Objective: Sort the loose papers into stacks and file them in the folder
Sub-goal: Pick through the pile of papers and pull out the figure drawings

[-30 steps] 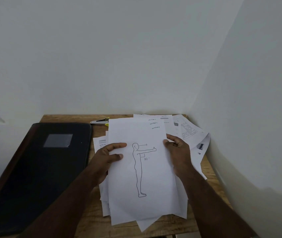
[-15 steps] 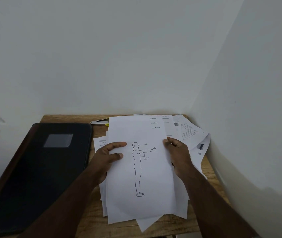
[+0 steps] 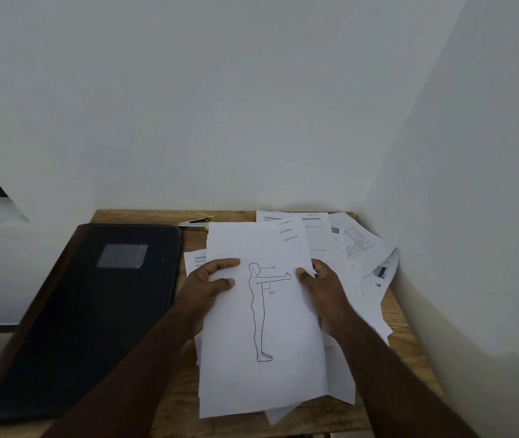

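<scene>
Right of the closed black rectangular folder, left hand and right hand pinch the white sheet with a line-drawn standing figure.

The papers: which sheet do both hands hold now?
The sheet with the standing figure drawing, on top of the pile; left hand and right hand grip its sides. The other papers lie untouched.

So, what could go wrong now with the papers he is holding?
The left hand and right hand hold the figure sheet only by its side edges, so it may sag or crease. The loose papers below are fanned unevenly and could slide toward the table edge. The folder is closed.
</scene>
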